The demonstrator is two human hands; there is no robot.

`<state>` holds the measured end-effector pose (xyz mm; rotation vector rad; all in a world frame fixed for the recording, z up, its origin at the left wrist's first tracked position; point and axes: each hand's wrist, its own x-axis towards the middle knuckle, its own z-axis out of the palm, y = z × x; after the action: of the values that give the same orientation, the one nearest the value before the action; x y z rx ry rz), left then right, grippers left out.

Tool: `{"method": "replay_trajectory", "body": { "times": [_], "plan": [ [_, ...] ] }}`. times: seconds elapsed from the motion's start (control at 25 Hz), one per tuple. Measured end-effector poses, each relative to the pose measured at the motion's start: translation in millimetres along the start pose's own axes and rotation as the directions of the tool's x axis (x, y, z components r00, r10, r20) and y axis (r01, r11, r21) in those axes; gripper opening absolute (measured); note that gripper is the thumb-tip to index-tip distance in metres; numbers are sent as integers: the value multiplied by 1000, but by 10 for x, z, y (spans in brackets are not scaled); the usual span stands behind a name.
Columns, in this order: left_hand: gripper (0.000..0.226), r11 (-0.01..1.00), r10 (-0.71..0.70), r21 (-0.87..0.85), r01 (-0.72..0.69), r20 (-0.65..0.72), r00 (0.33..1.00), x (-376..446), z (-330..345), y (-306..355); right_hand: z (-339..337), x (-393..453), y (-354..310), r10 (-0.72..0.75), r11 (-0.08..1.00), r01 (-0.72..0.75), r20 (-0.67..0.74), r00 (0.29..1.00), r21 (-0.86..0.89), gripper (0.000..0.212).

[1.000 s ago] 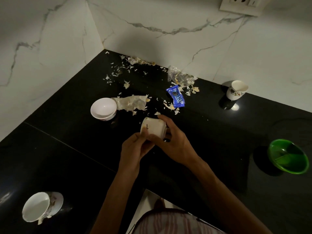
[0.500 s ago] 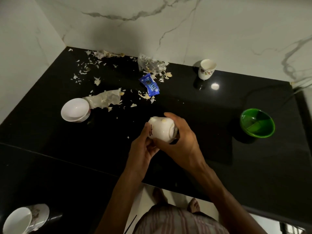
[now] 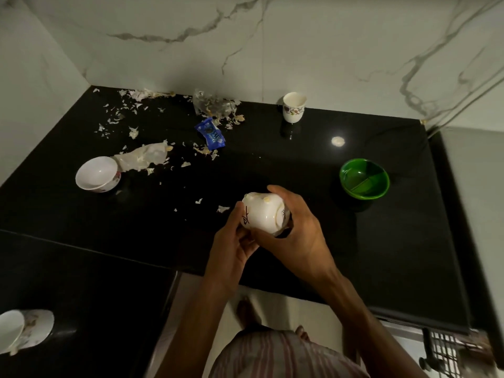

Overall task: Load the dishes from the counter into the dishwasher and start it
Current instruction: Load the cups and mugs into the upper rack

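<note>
Nearest the camera a striped garment (image 3: 272, 358) filled the bottom edge, and at the lower right part of a dark wire rack (image 3: 447, 353) showed below the tabletop's (image 3: 300, 165) front lip. At the lower left a white cup (image 3: 19, 331) lay tipped on its side on the black surface. Above the tabletop's near edge both hands held a small white cup (image 3: 263, 215) turned on its side, its base facing right. The left hand (image 3: 234, 241) had its grip closed on the cup's rim end, thumb over the red mark on the wall; the right hand (image 3: 297, 236) had its fingers curled round the base end. Bits of peel clung to the cup's wall. Farther off, a white bowl (image 3: 97, 178) sat at the left, touching a crumpled pale wrapper (image 3: 141, 158), and a green bowl (image 3: 364, 178) stood well apart at the right. Beyond these lay a blue snack packet (image 3: 210, 133) among scattered peel scraps (image 3: 122, 115), then a clear crumpled bag (image 3: 212, 106) and an upright patterned cup (image 3: 294, 107) near the marble wall (image 3: 272, 45).
</note>
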<state>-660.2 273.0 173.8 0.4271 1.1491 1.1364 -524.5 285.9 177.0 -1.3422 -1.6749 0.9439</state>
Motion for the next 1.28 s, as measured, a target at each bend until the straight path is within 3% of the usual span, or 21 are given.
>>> {"method": "replay_trajectory", "body": {
  "times": [0.36, 0.72, 0.84, 1.12, 1.28],
  "plan": [
    [32, 994, -17, 112, 12, 46, 999, -411, 468, -494, -629, -695, 147, 11, 999, -12, -33, 999, -32, 78],
    [63, 962, -148, 250, 109, 143, 979, -542, 665, -594, -782, -1164, 109, 83, 989, -103, -181, 980, -103, 79],
    [59, 941, -179, 319, 110, 197, 964, -572, 672, -629, -735, -1352, 69, 110, 984, -140, -246, 963, -107, 79],
    [34, 899, -328, 398, 184, 331, 885, -815, 839, -953, -796, -1899, 66, 223, 957, -282, -451, 864, -67, 79],
    [38, 893, -368, 396, 214, 368, 854, -988, 1048, -1154, -992, -2173, 48, 290, 937, -348, -527, 799, -13, 80]
  ]
}}
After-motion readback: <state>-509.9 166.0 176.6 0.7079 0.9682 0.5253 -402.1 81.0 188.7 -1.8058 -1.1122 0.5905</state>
